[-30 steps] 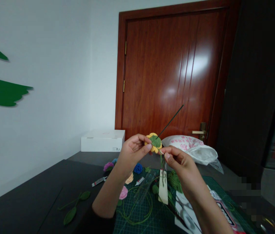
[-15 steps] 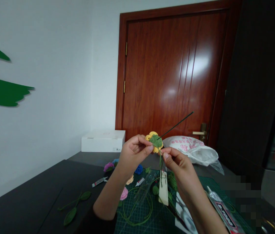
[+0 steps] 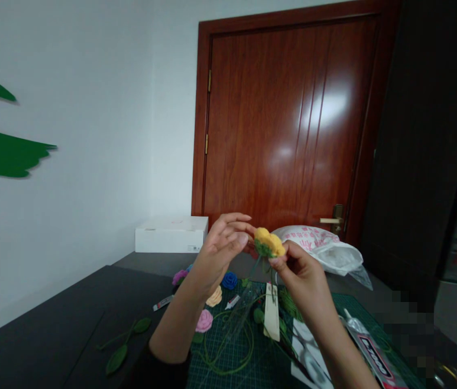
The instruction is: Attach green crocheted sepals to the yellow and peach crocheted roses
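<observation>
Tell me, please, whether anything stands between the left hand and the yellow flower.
Nothing visible does: the left hand is open right beside the yellow flower, which the right hand grips; whether the left touches it is unclear.

A yellow flower [image 3: 269, 241], green underneath, is held tilted in mid-air, yellow side uppermost.

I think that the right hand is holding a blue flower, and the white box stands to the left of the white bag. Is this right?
Not quite: the flower in the right hand is yellow, not blue, as the head view shows. The white box does stand left of the white bag.
</observation>
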The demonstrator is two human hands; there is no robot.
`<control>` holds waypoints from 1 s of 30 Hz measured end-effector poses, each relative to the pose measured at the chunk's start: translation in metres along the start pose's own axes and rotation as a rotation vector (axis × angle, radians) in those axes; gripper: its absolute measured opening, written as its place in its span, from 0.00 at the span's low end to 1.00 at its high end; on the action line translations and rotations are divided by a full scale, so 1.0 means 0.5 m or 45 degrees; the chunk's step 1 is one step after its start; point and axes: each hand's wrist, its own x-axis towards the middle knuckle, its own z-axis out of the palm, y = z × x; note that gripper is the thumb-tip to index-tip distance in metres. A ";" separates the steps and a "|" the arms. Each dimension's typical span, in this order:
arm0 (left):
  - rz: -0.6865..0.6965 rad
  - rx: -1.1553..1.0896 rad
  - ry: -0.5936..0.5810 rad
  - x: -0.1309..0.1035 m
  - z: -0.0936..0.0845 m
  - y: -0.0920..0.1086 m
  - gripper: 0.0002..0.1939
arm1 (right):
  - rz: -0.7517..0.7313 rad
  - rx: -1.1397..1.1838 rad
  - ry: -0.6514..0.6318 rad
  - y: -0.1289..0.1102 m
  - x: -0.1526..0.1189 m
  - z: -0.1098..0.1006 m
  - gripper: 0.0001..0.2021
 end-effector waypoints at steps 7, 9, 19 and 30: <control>-0.144 0.159 -0.320 -0.001 -0.019 0.017 0.12 | 0.085 -0.047 -0.233 -0.008 0.008 -0.022 0.13; -0.185 0.214 -0.367 -0.003 -0.021 0.019 0.11 | 0.140 -0.010 -0.268 -0.008 0.012 -0.027 0.15; 0.164 0.648 0.461 0.001 0.008 -0.002 0.05 | 0.097 0.011 0.135 0.008 0.002 -0.001 0.13; -0.480 -0.251 0.038 -0.003 0.014 0.000 0.12 | -0.410 -0.427 0.243 0.006 0.002 0.004 0.05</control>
